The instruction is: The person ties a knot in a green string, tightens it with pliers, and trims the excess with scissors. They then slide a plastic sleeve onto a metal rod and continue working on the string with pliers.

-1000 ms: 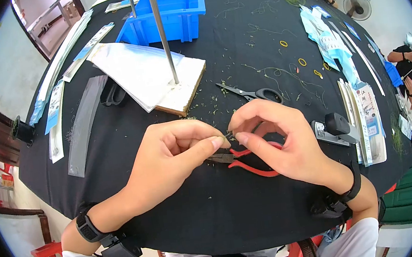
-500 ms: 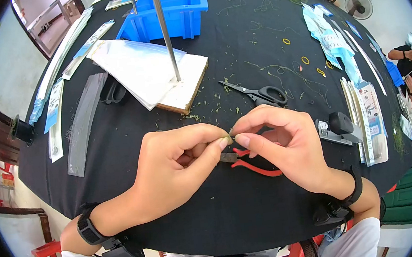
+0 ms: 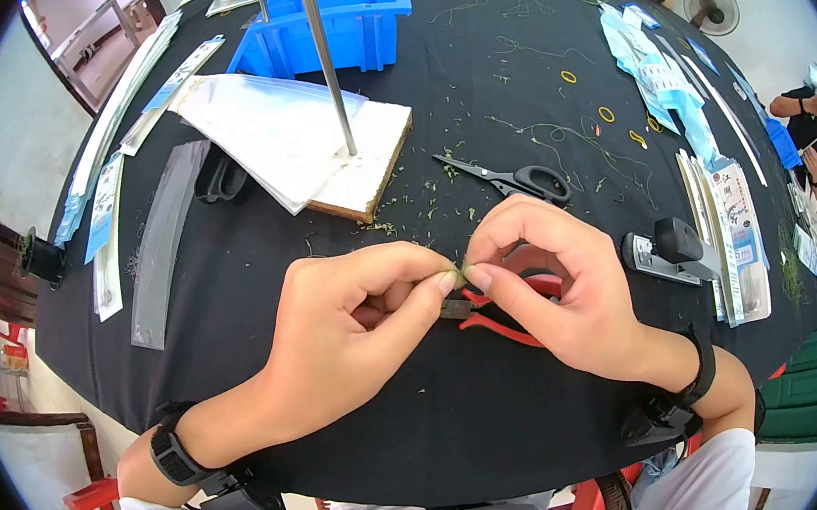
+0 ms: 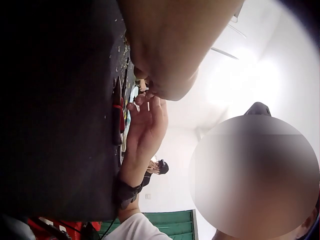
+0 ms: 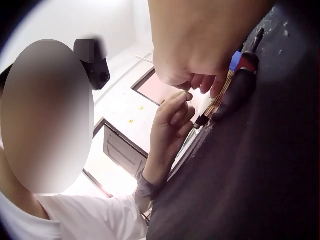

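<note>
In the head view my left hand (image 3: 341,327) and right hand (image 3: 572,297) meet fingertip to fingertip above the black-covered table. Thumb and forefinger of each hand pinch a tiny greenish strand (image 3: 460,275), mostly hidden between the fingertips; I cannot tell its exact kind. Red-handled pliers (image 3: 498,327) lie on the cloth just beneath the fingers, partly covered by the right hand. Beyond the hands lie black scissors (image 3: 510,181), with green scraps strewn around them.
A white-topped board (image 3: 387,143) with an upright metal rod (image 3: 327,74) stands at back left, before a blue bin (image 3: 336,39). A stapler (image 3: 668,256) and packets (image 3: 744,245) lie to the right. Loose threads and rubber bands (image 3: 606,115) are scattered at back right.
The fingertips of both hands have drawn closer together, with the left hand shifting slightly right. A small dark bit seen between them earlier no longer shows.
</note>
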A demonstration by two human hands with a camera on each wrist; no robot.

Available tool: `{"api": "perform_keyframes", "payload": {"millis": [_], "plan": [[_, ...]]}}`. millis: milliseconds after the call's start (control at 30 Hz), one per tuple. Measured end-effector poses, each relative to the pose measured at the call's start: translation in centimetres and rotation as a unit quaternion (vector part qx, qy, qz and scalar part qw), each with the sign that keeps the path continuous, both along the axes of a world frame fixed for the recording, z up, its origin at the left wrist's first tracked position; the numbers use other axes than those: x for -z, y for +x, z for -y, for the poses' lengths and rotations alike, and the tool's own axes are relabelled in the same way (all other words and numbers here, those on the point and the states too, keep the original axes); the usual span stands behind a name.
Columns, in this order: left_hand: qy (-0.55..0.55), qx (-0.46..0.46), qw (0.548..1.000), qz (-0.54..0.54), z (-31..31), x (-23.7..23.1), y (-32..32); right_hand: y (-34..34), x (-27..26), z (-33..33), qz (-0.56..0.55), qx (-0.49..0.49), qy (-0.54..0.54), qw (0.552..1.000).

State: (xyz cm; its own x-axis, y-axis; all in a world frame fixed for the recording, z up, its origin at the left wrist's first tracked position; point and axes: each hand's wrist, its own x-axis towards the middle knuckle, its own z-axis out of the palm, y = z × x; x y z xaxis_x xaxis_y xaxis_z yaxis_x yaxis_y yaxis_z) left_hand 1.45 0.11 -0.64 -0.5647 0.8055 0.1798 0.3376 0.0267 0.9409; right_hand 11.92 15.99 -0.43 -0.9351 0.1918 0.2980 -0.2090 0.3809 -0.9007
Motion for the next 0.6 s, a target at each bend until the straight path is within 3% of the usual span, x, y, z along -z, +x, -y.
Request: {"api": "perform_keyframes", "payload": {"millis": [167, 300, 333, 400, 433, 533, 600], "plan": [[-0.002, -0.01, 1.0, -0.006, 0.1, 0.3, -0.2, -0.1, 0.1, -0.1, -0.011, -0.016, 0.011, 1.0], [0.003, -0.011, 0.998, 0.062, 0.0, 0.5, -0.5, 0.0, -0.8, -0.3, 0.039, 0.015, 0.043, 0.998], [-0.004, -0.009, 0.995, 0.1, 0.1, 0.3, -0.6, 0.2, -1.5, -0.5, 0.057, -0.008, 0.156, 0.986], [-0.004, -0.013, 0.986, 0.167, 0.0, 0.0, -1.0, 0.8, -2.9, -1.3, 0.085, -0.056, 0.375, 0.921], [0.001, -0.018, 0.98, 0.199, -0.1, -0.1, -1.0, 1.5, -2.7, -1.4, 0.098, -0.061, 0.421, 0.9], [0.001, -0.018, 0.961, 0.276, 0.0, -0.4, -1.1, 2.2, -3.3, -0.8, 0.136, -0.082, 0.463, 0.872], [0.008, -0.015, 0.949, 0.315, 0.0, -0.6, -1.2, 2.1, -3.1, -0.6, 0.133, -0.085, 0.431, 0.889]]}}
